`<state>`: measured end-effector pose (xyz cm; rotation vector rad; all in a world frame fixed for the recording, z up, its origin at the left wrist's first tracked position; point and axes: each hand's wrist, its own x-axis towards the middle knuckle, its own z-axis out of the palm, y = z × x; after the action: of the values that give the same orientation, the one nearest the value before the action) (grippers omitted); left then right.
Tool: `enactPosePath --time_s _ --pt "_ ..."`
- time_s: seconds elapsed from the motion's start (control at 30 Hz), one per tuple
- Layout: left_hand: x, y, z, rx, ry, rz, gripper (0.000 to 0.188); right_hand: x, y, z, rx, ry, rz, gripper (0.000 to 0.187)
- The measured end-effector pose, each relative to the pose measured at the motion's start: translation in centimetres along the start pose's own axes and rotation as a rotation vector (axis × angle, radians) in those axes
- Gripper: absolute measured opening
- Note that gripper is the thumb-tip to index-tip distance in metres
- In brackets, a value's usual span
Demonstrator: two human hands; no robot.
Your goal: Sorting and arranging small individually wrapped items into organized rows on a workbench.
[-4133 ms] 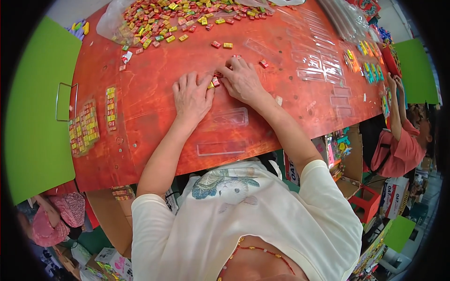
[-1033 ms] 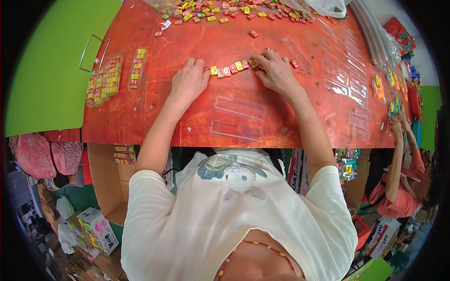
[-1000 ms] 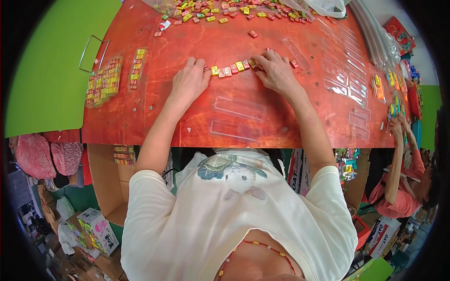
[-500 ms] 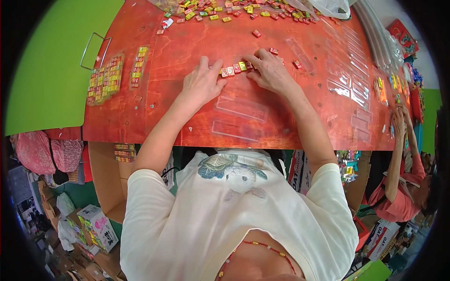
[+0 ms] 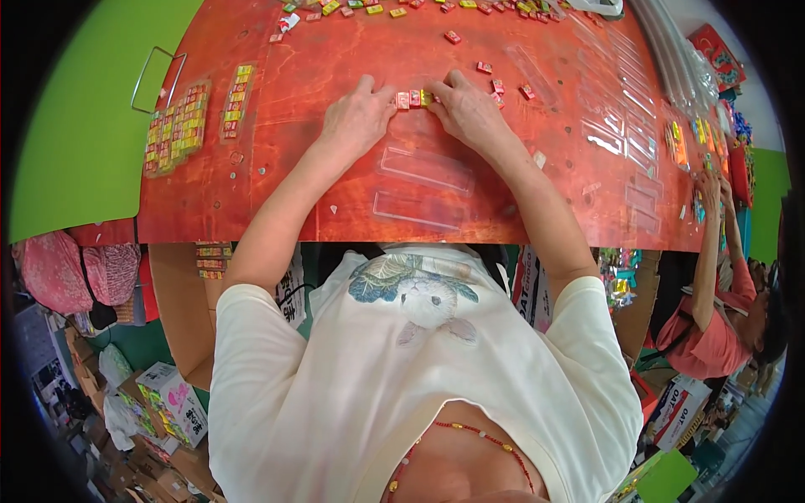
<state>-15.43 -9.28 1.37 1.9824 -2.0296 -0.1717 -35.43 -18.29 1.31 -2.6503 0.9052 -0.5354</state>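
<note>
A short row of small red and yellow candy-sized boxes [image 5: 414, 99] lies on the red table between my hands. My left hand [image 5: 356, 117] closes on its left end with thumb and fingers. At the other end, my right hand [image 5: 468, 111] has its fingers bent over the boxes and covers part of the row. Nearer to me lie two clear plastic trays: one tray [image 5: 425, 168] just below the row, another tray [image 5: 417, 210] closer to the table edge. Several loose red boxes [image 5: 485, 67] sit beyond and beside my right hand.
Filled trays [image 5: 176, 127] stand at the left, with a single filled tray [image 5: 236, 102] beside them. Scattered boxes [image 5: 398, 12] line the far side. Clear plastic trays [image 5: 620, 126] cover the right side. At far right, another person's hands [image 5: 711, 189] work near orange packs.
My hands have come slightly closer together, and less of the row shows between them. The whole view has shifted, so the table appears higher in the picture.
</note>
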Motion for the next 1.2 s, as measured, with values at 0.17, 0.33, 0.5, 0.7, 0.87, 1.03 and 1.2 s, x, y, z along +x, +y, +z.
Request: enactPosePath --time_s 0.17,0.33,0.5,0.7,0.87,1.03,1.2 --pt "-1.6 1.4 -1.5 -0.101 0.052 0.097 0.023 -2.4 -2.4 -2.1 -0.038 0.093 0.031 0.018" --pt "-5.1 3.2 -2.4 -0.185 -0.018 0.206 0.023 -7.9 -5.9 -3.7 0.0 0.07 0.119 0.019" --pt "-6.3 3.1 -1.4 -0.19 -0.044 0.333 0.031 -10.7 -6.6 -2.5 0.075 0.027 0.198 0.03" --pt "-6.7 1.3 -2.3 -0.435 -0.026 0.202 0.045 -11.8 -5.5 -3.6 0.241 0.019 0.332 0.044" --pt "-8.0 0.1 -1.4 -0.141 0.093 0.208 0.057 -12.7 -5.5 -3.8 0.224 0.067 0.34 0.041" --pt "-8.2 1.0 0.3 0.001 -0.039 0.216 0.068 -13.0 -5.2 -3.0 0.168 0.083 0.321 0.04" --pt "-7.8 1.0 0.6 0.067 -0.021 0.221 0.066 -13.2 -5.2 -2.7 0.189 0.124 0.344 0.041"
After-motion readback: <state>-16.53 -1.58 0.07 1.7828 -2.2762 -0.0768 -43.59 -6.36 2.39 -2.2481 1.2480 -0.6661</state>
